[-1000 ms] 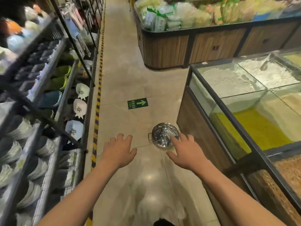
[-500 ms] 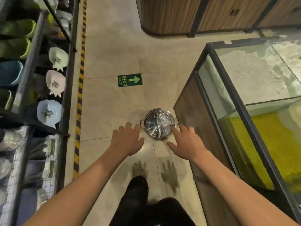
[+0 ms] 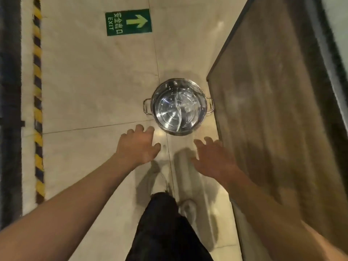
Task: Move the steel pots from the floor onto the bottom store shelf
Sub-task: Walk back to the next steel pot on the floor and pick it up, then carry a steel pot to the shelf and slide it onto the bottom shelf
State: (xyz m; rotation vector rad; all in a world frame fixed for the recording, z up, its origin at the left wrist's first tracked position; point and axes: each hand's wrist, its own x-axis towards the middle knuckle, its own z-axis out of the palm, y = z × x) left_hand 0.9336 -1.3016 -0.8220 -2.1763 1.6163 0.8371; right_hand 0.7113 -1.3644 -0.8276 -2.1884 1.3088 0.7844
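Note:
A shiny steel pot (image 3: 178, 107) with a glass lid and two side handles stands on the beige tiled floor, close to the corner of a wooden cabinet. My left hand (image 3: 138, 147) hovers just short of the pot's near left side, fingers spread and empty. To the near right of the pot my right hand (image 3: 212, 159) reaches out with relaxed fingers, also empty. Neither hand touches the pot. The store shelf shows only as a dark strip (image 3: 9, 110) along the left edge.
A wooden display cabinet (image 3: 273, 110) rises on the right, right beside the pot. A green exit sign (image 3: 128, 22) is stuck on the floor farther ahead. A yellow-black hazard stripe (image 3: 37, 91) runs along the left. My dark trouser leg (image 3: 165, 228) and white shoe (image 3: 188, 209) are below.
The view has tilted down and closed in on the pot. Both hands have dropped lower toward it, staying empty; the shelves on the left have slid almost out of view.

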